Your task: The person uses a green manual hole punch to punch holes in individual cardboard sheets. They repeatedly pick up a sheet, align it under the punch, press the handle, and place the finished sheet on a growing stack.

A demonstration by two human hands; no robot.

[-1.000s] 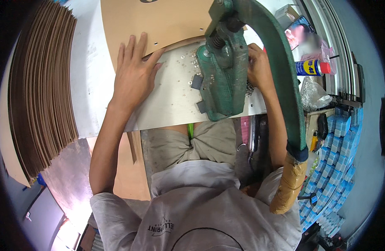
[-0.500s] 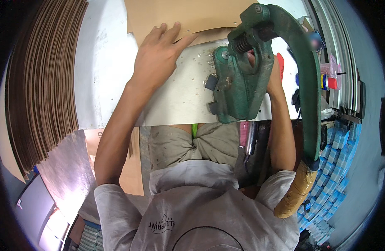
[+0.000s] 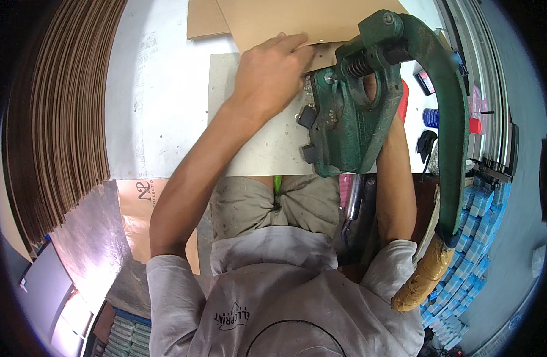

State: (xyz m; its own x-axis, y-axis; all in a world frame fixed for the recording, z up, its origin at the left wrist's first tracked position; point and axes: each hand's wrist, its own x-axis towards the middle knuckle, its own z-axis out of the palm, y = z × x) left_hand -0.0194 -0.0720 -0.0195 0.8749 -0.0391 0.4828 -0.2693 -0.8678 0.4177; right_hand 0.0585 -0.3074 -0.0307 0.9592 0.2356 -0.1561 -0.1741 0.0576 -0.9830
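Observation:
A green hand-lever press (image 3: 351,128) stands at the near edge of the white table. Its long curved lever (image 3: 455,137) runs down the right side to a handle (image 3: 425,276) wrapped in tan tape. My left hand (image 3: 273,74) lies palm down, fingers outstretched, at the near edge of a large brown paper sheet (image 3: 309,21), just left of the press head. Part of that edge reaches in toward the press. My right hand (image 3: 370,88) is behind the press; only a bit shows through its frame, and its fingers are mostly hidden. A red thing (image 3: 403,98) shows beside it.
A tall stack of brown cardboard sheets (image 3: 59,119) stands at the left. Another brown sheet (image 3: 205,21) lies under the first. A pale board (image 3: 250,152) supports the press. At the right are a blue roll (image 3: 431,118), a black item (image 3: 427,143) and many blue wrapped packs (image 3: 470,238).
My left hand has moved right, closer to the press, and the top brown sheet has shifted right and turned. The press and its lever appear slightly farther right in the view.

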